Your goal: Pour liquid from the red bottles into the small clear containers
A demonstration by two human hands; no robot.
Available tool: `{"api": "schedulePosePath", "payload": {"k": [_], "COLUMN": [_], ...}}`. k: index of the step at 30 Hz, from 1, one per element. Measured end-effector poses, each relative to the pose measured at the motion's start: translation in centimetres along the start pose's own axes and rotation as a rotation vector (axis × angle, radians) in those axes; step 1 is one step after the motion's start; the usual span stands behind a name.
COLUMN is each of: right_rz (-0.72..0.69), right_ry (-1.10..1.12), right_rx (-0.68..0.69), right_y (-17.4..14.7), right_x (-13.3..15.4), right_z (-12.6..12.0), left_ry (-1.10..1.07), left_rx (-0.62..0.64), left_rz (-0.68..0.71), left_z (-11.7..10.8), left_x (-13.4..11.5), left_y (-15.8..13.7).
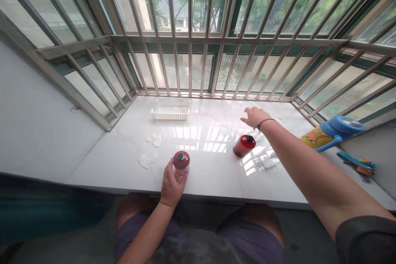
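My left hand (172,183) is wrapped round a red-topped bottle (181,159) with a dark cap, which stands upright near the front edge of the white ledge (204,173). The lower part of this bottle looks clear and is partly behind my fingers. My right hand (255,116) is stretched out over the far right of the ledge, fingers apart, with nothing seen in it. Just nearer to me than that hand, a second red bottle (243,148) with a black cap stands on the ledge, untouched.
A white perforated basket (170,115) sits at the back left. Crumpled white tissues (148,158) lie left of my left hand, and a clear packet (268,160) lies right. A blue and yellow tumbler (324,134) and a teal tool (355,163) are at right. Metal bars (216,41) border the back.
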State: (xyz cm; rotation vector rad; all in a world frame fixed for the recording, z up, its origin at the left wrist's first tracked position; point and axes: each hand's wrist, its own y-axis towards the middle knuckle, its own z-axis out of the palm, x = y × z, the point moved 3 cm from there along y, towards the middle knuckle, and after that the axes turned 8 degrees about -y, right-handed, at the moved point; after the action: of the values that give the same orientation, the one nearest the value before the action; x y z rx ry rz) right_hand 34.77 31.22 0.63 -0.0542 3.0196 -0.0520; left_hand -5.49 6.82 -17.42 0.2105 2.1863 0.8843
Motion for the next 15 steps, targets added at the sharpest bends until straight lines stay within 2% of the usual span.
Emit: {"api": "schedulePosePath", "payload": {"k": [3,6,10,15], "right_rz": [0.161,0.193,0.151,0.077], "right_ry": [-0.046,-0.043,0.026,0.084], "right_rx": [0.121,0.231,0.301,0.284], "right_y": [0.2,0.2,0.6,2.0], "right_x": [-5.0,-7.2,-6.8,-2.9], "right_z": [2.3,4.3,5.9,5.9], "left_ry": [0.027,0.028,0.006,0.056], "left_rx": [0.000,0.002,0.029,0.032], "left_rz": [0.014,0.013,-0.004,0.036], "left_z": [0.2,0.2,0.4,0.6], "left_x": [0.3,0.3,0.3,0.5], "left_y": [-0.2,-0.1,0.1,0.1]}}
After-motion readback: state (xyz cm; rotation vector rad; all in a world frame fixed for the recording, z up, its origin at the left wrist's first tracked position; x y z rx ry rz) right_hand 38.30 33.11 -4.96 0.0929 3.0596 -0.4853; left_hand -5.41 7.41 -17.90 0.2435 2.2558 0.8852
